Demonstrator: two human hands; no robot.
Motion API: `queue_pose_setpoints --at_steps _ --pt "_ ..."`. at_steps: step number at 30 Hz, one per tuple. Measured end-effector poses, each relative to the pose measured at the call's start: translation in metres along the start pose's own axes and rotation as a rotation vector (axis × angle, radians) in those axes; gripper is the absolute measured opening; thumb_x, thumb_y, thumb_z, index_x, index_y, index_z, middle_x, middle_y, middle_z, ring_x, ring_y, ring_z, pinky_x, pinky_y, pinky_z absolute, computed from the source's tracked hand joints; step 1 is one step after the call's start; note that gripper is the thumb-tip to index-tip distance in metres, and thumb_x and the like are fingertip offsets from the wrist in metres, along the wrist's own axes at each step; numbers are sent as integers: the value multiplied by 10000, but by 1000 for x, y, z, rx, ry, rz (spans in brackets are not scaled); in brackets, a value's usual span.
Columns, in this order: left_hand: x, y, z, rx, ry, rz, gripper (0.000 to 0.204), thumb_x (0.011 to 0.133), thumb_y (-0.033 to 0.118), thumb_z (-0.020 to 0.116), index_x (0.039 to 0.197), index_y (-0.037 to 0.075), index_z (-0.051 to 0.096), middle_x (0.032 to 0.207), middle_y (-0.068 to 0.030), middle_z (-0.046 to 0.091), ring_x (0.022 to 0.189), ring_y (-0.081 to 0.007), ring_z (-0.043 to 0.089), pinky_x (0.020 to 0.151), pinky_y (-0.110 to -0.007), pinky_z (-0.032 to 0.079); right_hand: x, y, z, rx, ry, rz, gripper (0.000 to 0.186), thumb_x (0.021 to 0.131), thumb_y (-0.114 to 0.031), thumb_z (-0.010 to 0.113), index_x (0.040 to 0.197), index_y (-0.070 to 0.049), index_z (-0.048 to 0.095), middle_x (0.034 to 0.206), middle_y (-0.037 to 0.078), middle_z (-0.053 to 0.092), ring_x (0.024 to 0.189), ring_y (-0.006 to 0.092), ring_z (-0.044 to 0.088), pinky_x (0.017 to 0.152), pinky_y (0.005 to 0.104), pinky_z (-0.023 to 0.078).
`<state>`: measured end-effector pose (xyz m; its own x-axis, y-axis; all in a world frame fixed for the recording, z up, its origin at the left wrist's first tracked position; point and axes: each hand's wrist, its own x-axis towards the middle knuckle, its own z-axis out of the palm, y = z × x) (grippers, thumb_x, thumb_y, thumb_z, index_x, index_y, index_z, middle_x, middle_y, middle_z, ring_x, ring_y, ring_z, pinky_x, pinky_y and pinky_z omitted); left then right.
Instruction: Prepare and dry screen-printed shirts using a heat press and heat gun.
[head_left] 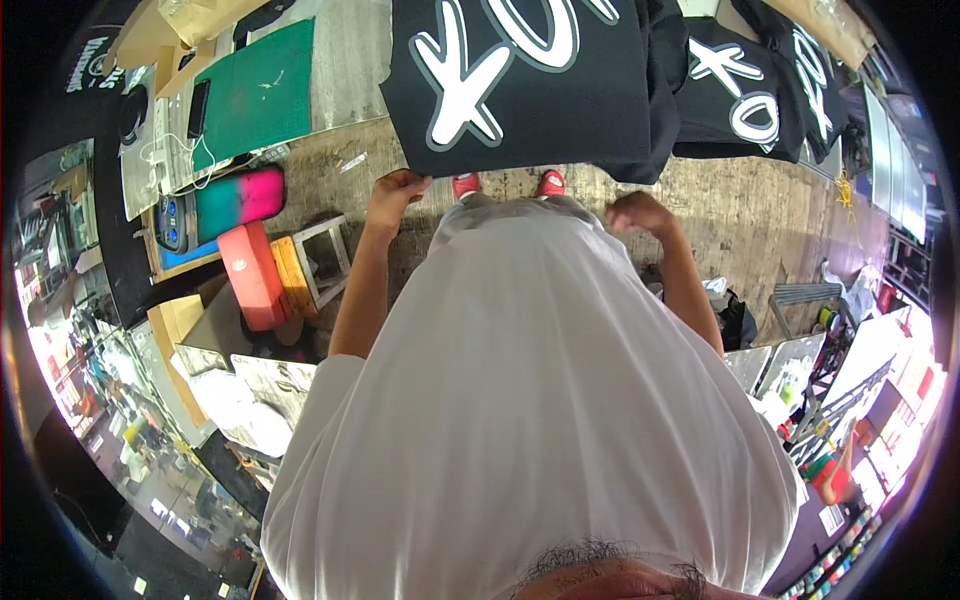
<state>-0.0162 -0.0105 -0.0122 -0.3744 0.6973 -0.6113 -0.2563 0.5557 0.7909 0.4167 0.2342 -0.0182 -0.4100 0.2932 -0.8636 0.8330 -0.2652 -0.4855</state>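
A large black cloth [570, 120] with bold white, grey-edged lettering hangs over the table's near edge in front of me. Its lower left corner is pinched between the thumb and fingers of my left hand [398, 197]. Just below the cloth's lower right side, apart from it, is my right hand [641, 213]. Motion smears its fingers, so I cannot make out whether they are open or closed. More black cloth [700, 135] with similar white lettering lies to the right, partly bunched and folded.
On the table to the left lie a green cutting mat [262, 90] and a dark phone [199, 108] with a white cable. Below are a teal-and-pink speaker-like case [235, 200], a red box [252, 275] and a stool-like frame [325, 260]. Metal bars [808, 292] stand at right.
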Motion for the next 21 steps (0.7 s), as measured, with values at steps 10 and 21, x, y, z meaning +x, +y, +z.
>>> queue_pose_setpoints --at_steps 10,21 --pt "32 96 101 797 478 1106 483 913 301 733 1291 21 623 1461 -250 494 1357 -453 445 1136 -543 346 16 -198 40 -505 1005 -1103 411 961 -407 674 1230 -98 658 1304 167 614 1238 338 565 1070 448 447" --pt "36 89 121 1175 421 876 900 955 669 543 1597 79 322 1637 -276 275 1525 -482 217 1222 -627 167 100 -269 -86 -874 1033 -362 895 994 -706 321 1629 -78 257 1714 176 131 1583 393 48 1271 551 36"
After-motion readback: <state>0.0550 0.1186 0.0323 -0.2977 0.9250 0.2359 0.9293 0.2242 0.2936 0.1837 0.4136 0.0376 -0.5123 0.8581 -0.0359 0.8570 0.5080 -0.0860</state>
